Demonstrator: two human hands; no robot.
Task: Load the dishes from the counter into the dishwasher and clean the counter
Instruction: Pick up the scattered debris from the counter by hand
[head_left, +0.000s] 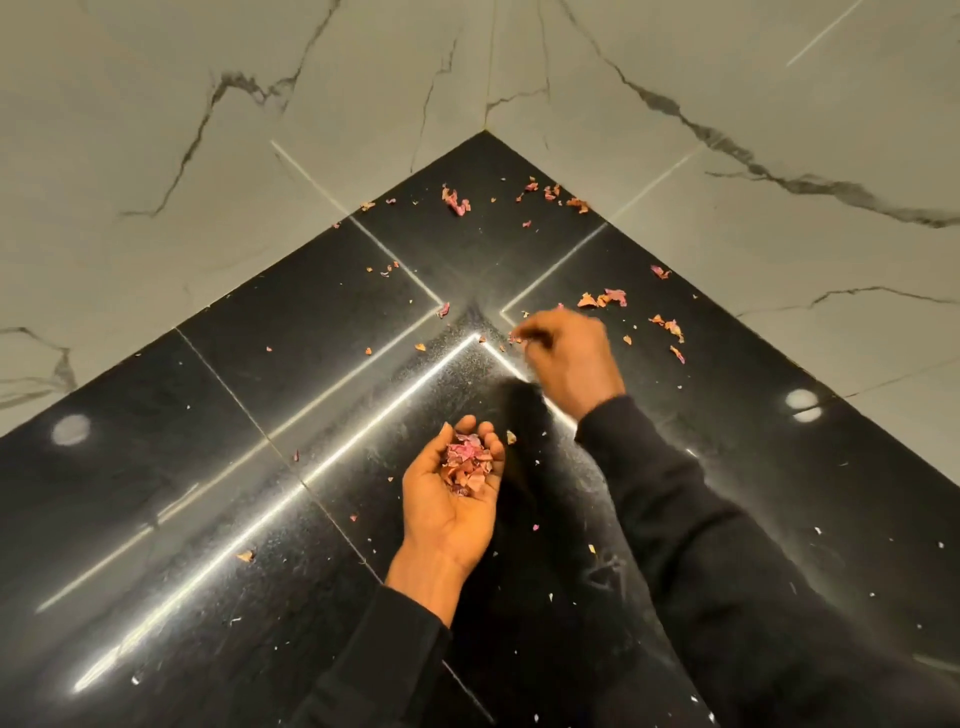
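Head view: cleaning step, no dishes in sight. Left hand (453, 499) cupped open, palm up, holding gathered peel scraps (467, 464). Right hand (566, 358) pinches closed, seemingly on one flake; blurred. More loose scraps (605, 298) lie on the black bench (208, 493) toward the corner; next, reach farther.

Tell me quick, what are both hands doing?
Left hand: open, palm up, cupping onion peels.
Right hand: fingers pinched on a peel scrap.

1. Two hands: left hand (451, 499), right hand (569, 358).
2. One heap of pink peel scraps (467, 464), on the left hand.
3. Scattered scraps (605, 299) beyond that heap: too many to count.
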